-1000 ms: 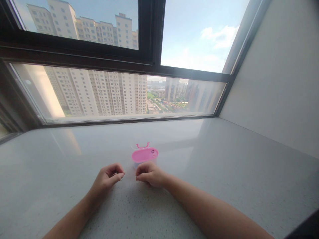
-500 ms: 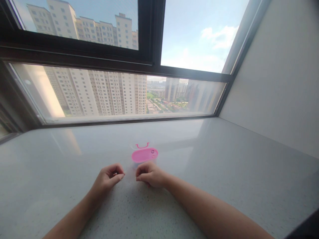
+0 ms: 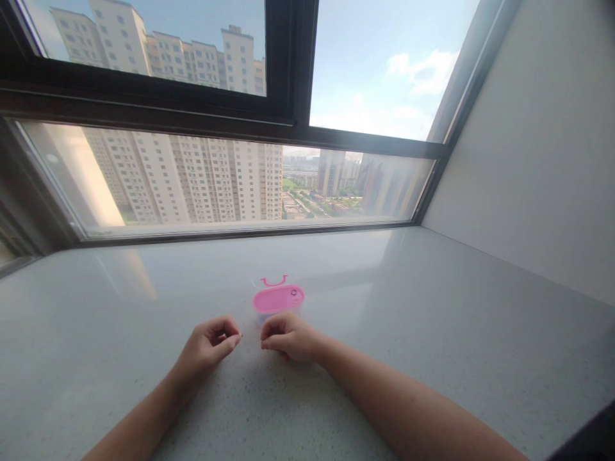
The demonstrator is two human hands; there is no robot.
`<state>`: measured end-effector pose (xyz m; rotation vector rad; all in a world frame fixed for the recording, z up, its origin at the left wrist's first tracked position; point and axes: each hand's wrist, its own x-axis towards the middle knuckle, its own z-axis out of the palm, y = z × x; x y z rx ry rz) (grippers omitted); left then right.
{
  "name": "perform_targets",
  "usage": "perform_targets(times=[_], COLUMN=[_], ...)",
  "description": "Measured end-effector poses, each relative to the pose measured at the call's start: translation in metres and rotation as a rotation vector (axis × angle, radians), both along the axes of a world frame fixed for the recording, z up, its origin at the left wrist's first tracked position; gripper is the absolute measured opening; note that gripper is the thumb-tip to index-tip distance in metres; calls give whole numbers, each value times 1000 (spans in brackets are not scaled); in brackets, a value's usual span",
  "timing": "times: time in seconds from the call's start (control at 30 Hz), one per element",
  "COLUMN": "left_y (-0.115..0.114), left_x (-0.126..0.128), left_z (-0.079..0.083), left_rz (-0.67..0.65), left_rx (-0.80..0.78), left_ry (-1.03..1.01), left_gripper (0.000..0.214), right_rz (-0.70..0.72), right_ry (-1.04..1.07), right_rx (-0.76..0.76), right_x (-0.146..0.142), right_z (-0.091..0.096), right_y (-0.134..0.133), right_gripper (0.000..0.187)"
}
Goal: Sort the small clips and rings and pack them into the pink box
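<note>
My left hand (image 3: 209,340) rests over the pale speckled sill, thumb and forefinger pinched together. Facing it across a small gap, my right hand (image 3: 287,336) is closed in a similar pinch. Anything between either pair of fingertips is too small to make out. Just beyond my right hand stands an oval box with a pink lid (image 3: 271,299) and a clear-looking body, whose front my fingers partly cover. A small dark ring-shaped mark or thing (image 3: 294,292) shows at the lid's right end. Behind the lid lies a pink curved handle (image 3: 275,282).
The speckled sill (image 3: 432,333) spreads around both hands. A dark-framed window (image 3: 250,234) borders its far side, with tall buildings outside. A white wall (image 3: 538,166) rises on the right.
My hands have drawn very slightly closer together, both still pinched. The pink-lidded box stays in its place.
</note>
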<state>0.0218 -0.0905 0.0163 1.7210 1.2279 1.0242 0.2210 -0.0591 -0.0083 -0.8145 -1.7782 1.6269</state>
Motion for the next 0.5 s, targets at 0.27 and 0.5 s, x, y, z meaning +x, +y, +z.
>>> perform_targets(times=[0.27, 0.5], left_y=[0, 0], left_x=[1, 1], left_z=[1, 4], left_rz=[2, -19], left_rx=[3, -13], left_ry=[5, -3], left_gripper=[18, 19], right_rz=[4, 20], right_ry=[-21, 0], right_rx=[7, 2], right_x=[1, 1], right_z=[-2, -2], right_y=[0, 2], right_gripper=[9, 9])
